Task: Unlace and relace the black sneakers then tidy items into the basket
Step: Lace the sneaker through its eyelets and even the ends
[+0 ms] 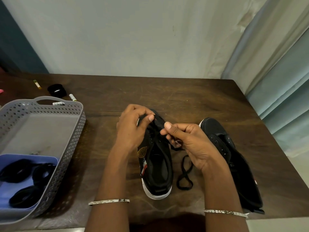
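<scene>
Bare forearms, silver bangle [109, 201] on each wrist

"S" on rt sneaker [217, 131] (rest unreadable).

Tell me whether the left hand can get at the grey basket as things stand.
Probably yes: only bare table lies between the left hand and the basket, though that hand is pinching the lace and would have to let go.
</scene>
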Demonstrator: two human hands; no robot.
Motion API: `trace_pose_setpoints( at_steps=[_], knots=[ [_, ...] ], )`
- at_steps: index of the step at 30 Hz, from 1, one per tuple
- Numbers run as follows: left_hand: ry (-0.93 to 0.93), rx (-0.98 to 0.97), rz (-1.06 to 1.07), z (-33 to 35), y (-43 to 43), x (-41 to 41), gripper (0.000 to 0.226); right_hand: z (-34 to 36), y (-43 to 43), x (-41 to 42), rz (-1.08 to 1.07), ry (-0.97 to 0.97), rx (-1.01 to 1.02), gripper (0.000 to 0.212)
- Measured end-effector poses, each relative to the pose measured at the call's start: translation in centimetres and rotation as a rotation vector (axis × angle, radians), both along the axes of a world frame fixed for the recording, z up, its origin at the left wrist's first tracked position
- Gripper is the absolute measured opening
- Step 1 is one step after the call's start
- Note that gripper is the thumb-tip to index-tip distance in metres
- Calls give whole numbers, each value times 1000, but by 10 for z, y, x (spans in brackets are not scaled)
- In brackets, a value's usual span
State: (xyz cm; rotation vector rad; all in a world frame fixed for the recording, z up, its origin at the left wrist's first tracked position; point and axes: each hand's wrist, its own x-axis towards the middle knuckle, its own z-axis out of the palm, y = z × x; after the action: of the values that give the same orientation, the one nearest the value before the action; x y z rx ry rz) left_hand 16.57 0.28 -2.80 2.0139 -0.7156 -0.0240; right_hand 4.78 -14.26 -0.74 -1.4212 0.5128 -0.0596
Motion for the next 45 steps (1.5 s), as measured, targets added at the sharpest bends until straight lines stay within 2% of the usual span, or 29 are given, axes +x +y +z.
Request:
trace_pose_setpoints(
  at_steps=[4, 7, 9, 11, 13, 15, 21, 24, 26, 34, 39, 42, 45],
  knots=[
    [-48, -19, 76, 3, 1, 1, 19, 1, -2, -5, 33, -18, -23, 27],
    [96, -66, 122, 10, 8, 1, 9, 3, 0, -2, -125, -34, 126, 24],
    [352, 36, 53, 10, 16, 1, 18, 2, 1, 2, -276, -66, 230, 21],
    [546, 257, -94, 3, 21, 2, 32, 0, 2, 6, -358, -89, 264, 17],
    [578, 410, -176, 0, 18, -3, 42, -3, 5, 9, -358, -87, 269, 14],
    [509, 450, -158, 1, 13, -5, 45, -6, 9, 12, -344, -65, 252, 11],
    [294, 566, -85, 6, 8, -10, 30, -14, 18, 17, -293, -35, 72, 9],
    [204, 533, -12, 10, 8, -11, 13, -18, 21, 22, -261, -9, -103, 3],
    [168, 522, 18, 11, 9, -10, 7, -22, 24, 26, -236, 5, -219, 7],
    [337, 379, 51, -1, 18, 1, 11, -25, 33, 30, -224, 67, -373, 12],
    [298, 385, 78, 0, 15, -1, 9, -21, 35, 30, -123, 109, -644, 15],
    [268, 407, 96, 2, 13, -3, 9, -20, 38, 31, -79, 157, -783, 3],
    [296, 386, 103, 3, 14, -4, 10, -16, 44, 31, -50, 204, -905, 11]
  ],
)
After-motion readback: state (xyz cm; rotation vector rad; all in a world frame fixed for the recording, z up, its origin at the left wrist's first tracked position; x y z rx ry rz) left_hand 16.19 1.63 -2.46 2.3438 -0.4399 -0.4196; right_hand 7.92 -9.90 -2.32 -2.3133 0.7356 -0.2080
